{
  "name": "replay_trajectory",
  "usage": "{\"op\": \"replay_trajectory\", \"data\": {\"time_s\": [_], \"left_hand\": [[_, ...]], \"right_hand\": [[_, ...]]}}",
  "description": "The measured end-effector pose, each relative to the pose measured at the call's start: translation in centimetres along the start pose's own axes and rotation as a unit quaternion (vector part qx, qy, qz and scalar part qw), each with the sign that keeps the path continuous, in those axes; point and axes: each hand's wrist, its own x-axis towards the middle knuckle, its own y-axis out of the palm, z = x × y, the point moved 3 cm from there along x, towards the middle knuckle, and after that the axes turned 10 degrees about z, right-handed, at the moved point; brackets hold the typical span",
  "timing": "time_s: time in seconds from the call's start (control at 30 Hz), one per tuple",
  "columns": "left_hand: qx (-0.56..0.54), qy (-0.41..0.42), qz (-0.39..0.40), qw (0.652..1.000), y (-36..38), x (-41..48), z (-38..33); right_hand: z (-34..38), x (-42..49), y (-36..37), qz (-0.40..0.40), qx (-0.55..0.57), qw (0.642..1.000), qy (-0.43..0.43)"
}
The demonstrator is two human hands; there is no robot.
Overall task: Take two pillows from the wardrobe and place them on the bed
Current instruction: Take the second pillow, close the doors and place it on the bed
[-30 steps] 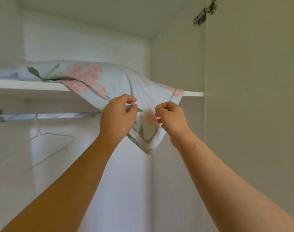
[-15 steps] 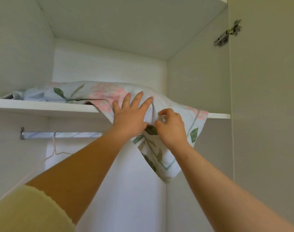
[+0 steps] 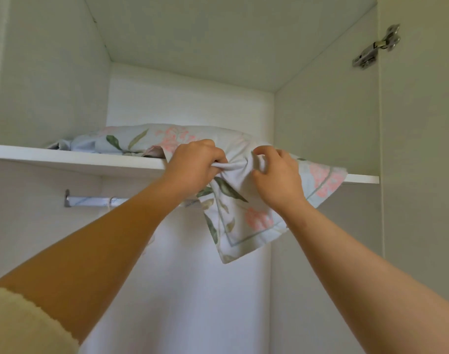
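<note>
Item: pillow (image 3: 182,139), floral cover, pale blue with pink blooms and green leaves. Location: top shelf (image 3: 77,160) of the wardrobe (image 3: 325,129), lying flat, its near right corner hanging over the shelf edge and down past the rail (image 3: 95,201).

Second pillow: not made out; a further fold of the same print shows at the left end of the shelf, but whether it belongs to another pillow cannot be told.

Bed: out of view.

Progress, as judged: early. No pillow has left the shelf; pulling out, carrying and laying down remain for both.

Left hand (image 3: 192,167): fingers curled tight, clamped on a bunch of cover at the shelf edge.

Right hand (image 3: 277,177): fingers bent together, pinching the same gathered fabric just beside the left; cloth is drawn taut between the two.

Sleeve (image 3: 19,325): cream, on the left arm.
</note>
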Motion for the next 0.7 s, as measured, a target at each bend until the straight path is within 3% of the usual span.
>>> {"op": "replay_trajectory", "data": {"time_s": [0.17, 0.3, 0.37, 0.43, 0.47, 0.53, 0.6, 0.7], "left_hand": [[-0.088, -0.009, -0.023, 0.996, -3.2, -5.1, 2.0], [-0.022, -0.041, 0.059, 0.997, -5.9, -6.4, 2.4], [-0.129, -0.099, 0.056, 0.985, -7.3, -5.5, 2.1], [-0.266, -0.149, -0.009, 0.952, -7.9, -3.7, 2.3], [-0.276, -0.174, -0.042, 0.944, -7.9, -2.6, 2.4], [-0.229, -0.261, -0.030, 0.937, -7.1, -0.7, 3.2], [-0.202, -0.339, 0.040, 0.918, -6.2, 0.5, 4.2], [-0.150, -0.383, 0.092, 0.907, -5.3, 1.4, 5.5]], "right_hand": [[1.4, 0.6, -0.4, 0.017, -0.147, 0.988, -0.041], [3.9, 0.5, -0.1, -0.055, -0.209, 0.957, -0.194], [5.2, 0.4, -0.1, -0.058, -0.177, 0.962, -0.200], [6.0, 0.1, 0.0, -0.045, -0.156, 0.963, -0.216], [6.3, -0.2, 0.0, -0.036, -0.143, 0.962, -0.231], [6.8, -1.1, 0.0, -0.004, -0.106, 0.958, -0.267], [7.5, -1.8, -0.3, 0.017, -0.099, 0.948, -0.301], [8.4, -1.9, -0.7, 0.061, -0.114, 0.930, -0.344]]}}
